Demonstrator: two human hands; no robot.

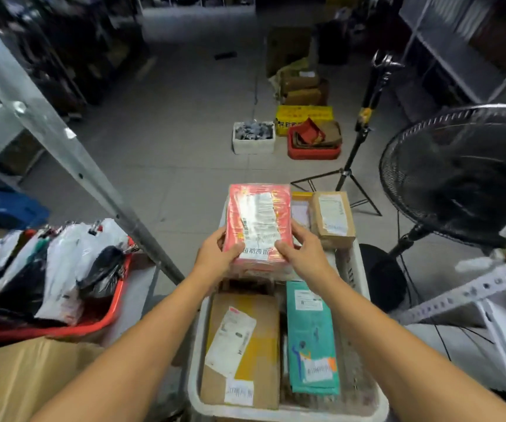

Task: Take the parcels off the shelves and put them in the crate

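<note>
A red parcel (pixel 259 217) wrapped in clear plastic, with a white label on top, is held above the far half of the white crate (pixel 195 354). My left hand (pixel 216 254) grips its near left edge and my right hand (pixel 302 249) grips its near right edge, thumbs on top. Inside the crate lie a brown cardboard parcel (pixel 242 348), a teal parcel (pixel 311 339) and, at the far right corner, a small brown box (pixel 332 219). What sits under the red parcel is hidden.
A red tub (pixel 105 312) full of white and black bagged parcels stands on the left shelf beside a slanted metal upright (pixel 71 153). A black floor fan (pixel 459 175) and a tripod (pixel 349 169) stand at right. Boxes and a red basket (pixel 314 150) sit on the floor ahead.
</note>
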